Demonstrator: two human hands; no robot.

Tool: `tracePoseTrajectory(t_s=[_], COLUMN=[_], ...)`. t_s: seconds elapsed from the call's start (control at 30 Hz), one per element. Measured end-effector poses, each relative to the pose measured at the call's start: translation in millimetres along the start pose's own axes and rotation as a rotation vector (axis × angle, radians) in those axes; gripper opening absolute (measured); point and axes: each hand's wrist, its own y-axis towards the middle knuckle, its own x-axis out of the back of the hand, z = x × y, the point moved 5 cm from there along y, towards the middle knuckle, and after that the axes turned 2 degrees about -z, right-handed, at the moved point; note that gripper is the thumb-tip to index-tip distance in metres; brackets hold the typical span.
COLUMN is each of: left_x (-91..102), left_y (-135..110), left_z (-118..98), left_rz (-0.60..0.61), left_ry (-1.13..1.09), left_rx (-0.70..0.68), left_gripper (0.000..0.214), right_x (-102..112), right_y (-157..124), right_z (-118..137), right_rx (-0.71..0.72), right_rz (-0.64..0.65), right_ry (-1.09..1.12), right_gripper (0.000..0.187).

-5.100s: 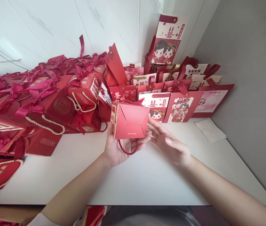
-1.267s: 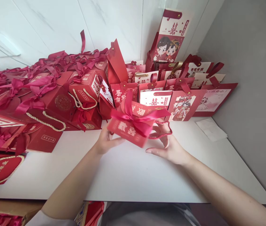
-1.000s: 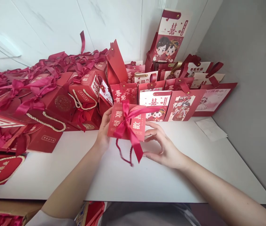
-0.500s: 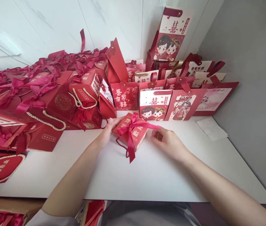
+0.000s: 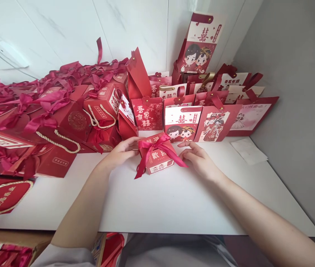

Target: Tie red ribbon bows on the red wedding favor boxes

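Observation:
A small red gift box point(image 5: 157, 157) tied with a pink-red ribbon bow stands on the white table point(image 5: 174, 200), just in front of a row of paper bags. My left hand point(image 5: 120, 152) rests against its left side, fingers curled round the back edge. My right hand point(image 5: 199, 159) is at its right side, fingers bent and touching a ribbon tail. Gold characters show on the box's top and a white label on its front.
A big heap of red ribboned boxes with rope handles point(image 5: 48, 115) fills the left. Red wedding paper bags point(image 5: 215, 107) stand along the back wall into the corner. A white paper sheet point(image 5: 248, 150) lies at the right. A grey wall closes the right side.
The box was held up and turned in both hands, then lowered onto the table and set upright. Both hands stay at its sides.

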Motion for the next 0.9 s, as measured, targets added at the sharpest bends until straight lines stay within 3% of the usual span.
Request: tracePoseTrajectory(t_s=[0.23,0.33,0.47,0.53,0.63,0.77,0.9], left_x=[18.8,20.0,12.8,5.5,-7.1,-17.7,-16.8], left_y=[-3.4,-8.4,-11.2,-11.8,-11.6,-8.3,-6.4], left_z=[-12.0,-16.7,-21.0,-22.4,-22.5,-17.6,-14.6], left_rz=[-0.273,-0.293,-0.255,-0.231,-0.208,-0.165,-0.141], left_ry=[0.070,0.077,-0.002,-0.045,-0.043,-0.082,-0.168], left_rx=[-0.140,-0.211,-0.362,-0.431,-0.465,-0.387,-0.358], left_gripper=[0.027,0.009,0.020,0.032,0.031,0.019,0.018], right_x=[-2.7,-4.0,-3.6,-0.9,-9.0,-38.0,-47.4], right_y=[-2.3,-3.4,-7.2,-14.9,-37.7,-61.7,-64.4], right_z=[1.0,2.9,11.5,22.2,44.9,56.8,57.5], right_rx=[0.059,0.092,0.190,0.324,0.676,0.958,1.010], right_rz=[-0.031,-0.024,-0.050,-0.167,-0.278,-0.096,-0.018], right_ry=[-0.095,-0.096,-0.133,-0.225,-0.460,-0.628,-0.669], right_gripper=[0.019,0.022,0.026,0.021,0.010,0.022,0.026])
